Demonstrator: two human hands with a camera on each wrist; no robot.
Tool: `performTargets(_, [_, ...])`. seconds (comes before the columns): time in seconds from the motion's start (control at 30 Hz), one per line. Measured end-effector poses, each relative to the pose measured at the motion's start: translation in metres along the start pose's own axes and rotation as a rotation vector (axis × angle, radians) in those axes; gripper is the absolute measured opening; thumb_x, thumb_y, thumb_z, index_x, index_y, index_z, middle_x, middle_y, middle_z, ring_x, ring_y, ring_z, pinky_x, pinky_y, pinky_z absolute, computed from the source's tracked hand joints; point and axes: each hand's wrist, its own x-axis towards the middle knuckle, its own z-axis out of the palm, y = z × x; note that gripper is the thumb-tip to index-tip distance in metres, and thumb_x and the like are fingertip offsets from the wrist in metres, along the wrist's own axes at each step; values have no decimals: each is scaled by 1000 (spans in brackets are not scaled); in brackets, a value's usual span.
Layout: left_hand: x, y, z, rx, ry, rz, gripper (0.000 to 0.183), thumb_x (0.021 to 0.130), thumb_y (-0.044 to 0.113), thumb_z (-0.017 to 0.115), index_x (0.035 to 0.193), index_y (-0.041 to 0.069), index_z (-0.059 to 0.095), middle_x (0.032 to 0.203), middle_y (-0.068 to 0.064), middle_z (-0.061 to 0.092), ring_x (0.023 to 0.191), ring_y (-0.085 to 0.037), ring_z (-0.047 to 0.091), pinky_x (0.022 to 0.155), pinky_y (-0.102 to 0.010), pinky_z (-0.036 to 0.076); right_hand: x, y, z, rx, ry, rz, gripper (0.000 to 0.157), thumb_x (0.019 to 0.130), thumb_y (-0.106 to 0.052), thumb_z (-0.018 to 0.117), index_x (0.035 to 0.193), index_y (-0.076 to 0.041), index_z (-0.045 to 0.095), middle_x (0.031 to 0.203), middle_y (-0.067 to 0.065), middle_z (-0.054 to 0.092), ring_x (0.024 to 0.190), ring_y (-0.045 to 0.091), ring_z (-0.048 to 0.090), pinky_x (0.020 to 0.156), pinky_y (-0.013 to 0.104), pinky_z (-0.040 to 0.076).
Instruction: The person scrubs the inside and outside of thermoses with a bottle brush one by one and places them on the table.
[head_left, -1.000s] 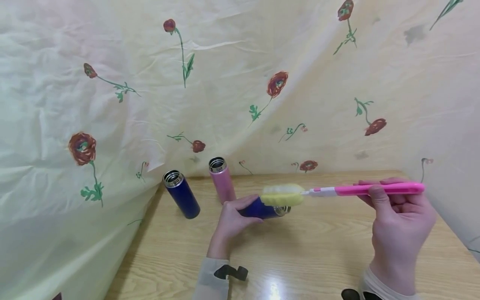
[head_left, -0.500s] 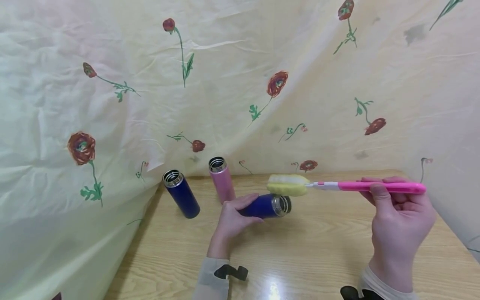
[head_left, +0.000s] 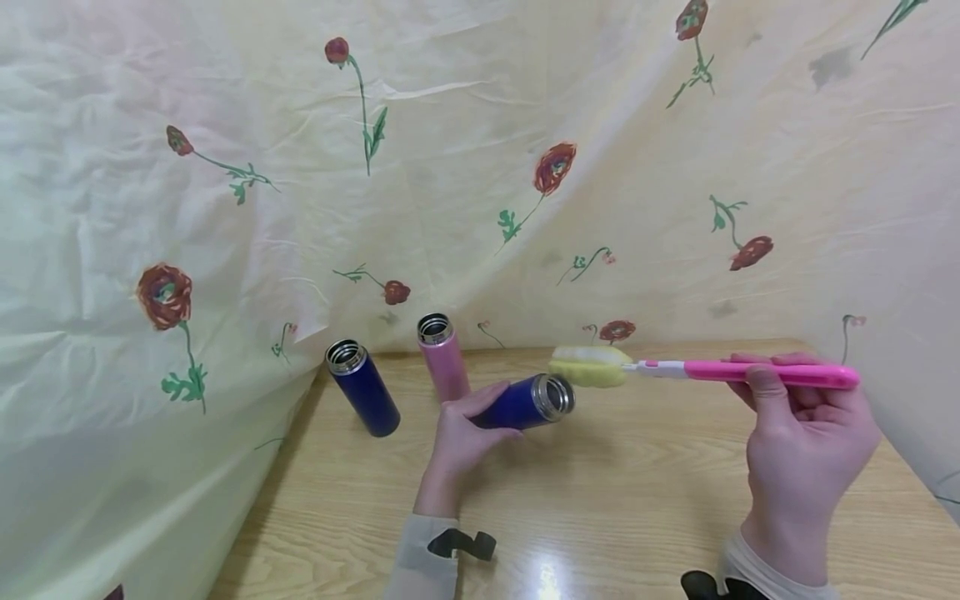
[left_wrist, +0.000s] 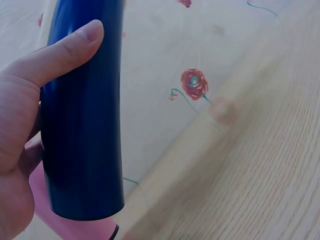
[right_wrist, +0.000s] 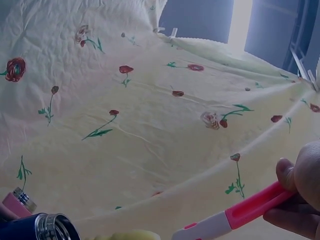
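Note:
My left hand [head_left: 463,433] grips a dark blue bottle [head_left: 517,405], tilted on its side with its open steel mouth facing right. In the left wrist view the thumb lies across the blue bottle [left_wrist: 85,130]. My right hand [head_left: 810,433] holds a bottle brush [head_left: 765,372] by its pink handle, level above the table. The brush's yellow and white sponge head [head_left: 591,367] is just right of and above the bottle's mouth, outside it. In the right wrist view the sponge head [right_wrist: 132,235] is partly cut off by the lower edge.
A second dark blue bottle [head_left: 365,390] stands uncapped at the left. A pink bottle [head_left: 446,367], also uncapped, stands just behind my left hand. The wooden table [head_left: 600,517] meets a flower-patterned cloth [head_left: 465,208] at its back and sides.
The brush has moved to the right, and its sponge head no longer overlaps the bottle's mouth. The held bottle's mouth has tipped up slightly and turned more toward view.

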Motion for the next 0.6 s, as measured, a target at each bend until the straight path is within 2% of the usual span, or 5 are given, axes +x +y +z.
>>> performTargets(0.2, [0,-1,0,-20,72,-24,74,62,7,104,131,16,78,129,-3,75,123,-22,70,116,-40,48,0,-1,-1,27,46,75,31,83,18,81,104,29,61,90,28,76,79,28,79,74,34,64])
performTargets(0.4, [2,-2,0,0,99,3,74,61,7,104,130,16,79,130,-1,75,123,-20,71,116,-39,48,0,-2,0,20,46,89,27,83,21,79,103,27,62,89,26,77,78,26,79,73,32,64])
performTargets(0.6, [1,-1,0,22,118,-26,73,65,8,103,133,14,77,132,-2,74,126,-24,69,118,-44,45,0,-3,0,4,43,89,27,82,21,79,104,27,63,88,23,77,78,25,79,71,31,64])
